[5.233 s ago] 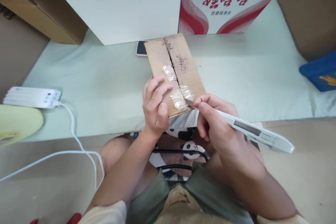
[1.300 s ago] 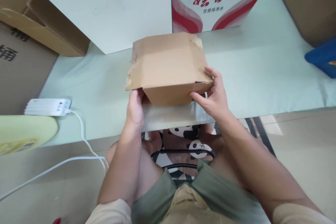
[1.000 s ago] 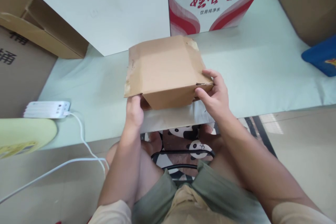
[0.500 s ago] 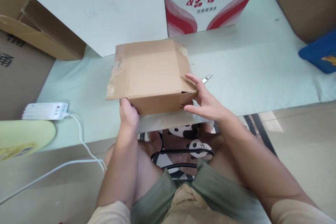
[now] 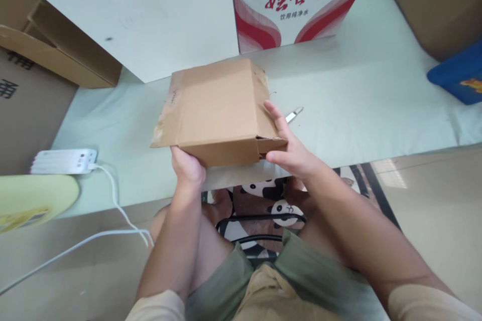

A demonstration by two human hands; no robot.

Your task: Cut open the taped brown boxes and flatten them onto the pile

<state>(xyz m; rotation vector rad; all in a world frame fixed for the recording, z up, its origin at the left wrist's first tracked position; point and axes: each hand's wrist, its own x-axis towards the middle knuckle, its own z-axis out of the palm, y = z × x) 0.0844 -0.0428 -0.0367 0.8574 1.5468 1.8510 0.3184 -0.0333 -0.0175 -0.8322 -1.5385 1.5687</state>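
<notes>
A brown cardboard box (image 5: 220, 103) sits near the table's front edge, tilted a little. Worn tape marks its left flap (image 5: 165, 120), which sticks out past the side. My left hand (image 5: 188, 166) is closed on the box's left side, its fingers hidden under that flap. On the right, my right hand (image 5: 288, 148) grips the folded corner, index finger along the side flap and thumb at the front edge. A small silver-and-white cutter (image 5: 294, 114) lies on the table just beyond the right hand.
A large white box (image 5: 150, 20) and a white-and-red carton (image 5: 301, 5) stand behind. At left are brown cartons (image 5: 30, 105), a white power bank (image 5: 64, 161) with a cable (image 5: 115, 193) over the edge, and a pale green object (image 5: 37, 198). A blue container (image 5: 459, 72) is at right.
The box has turned slightly and its right corner flap is pushed outward. My left hand has slid a little right under the flap; my right hand has moved in closer against the corner.
</notes>
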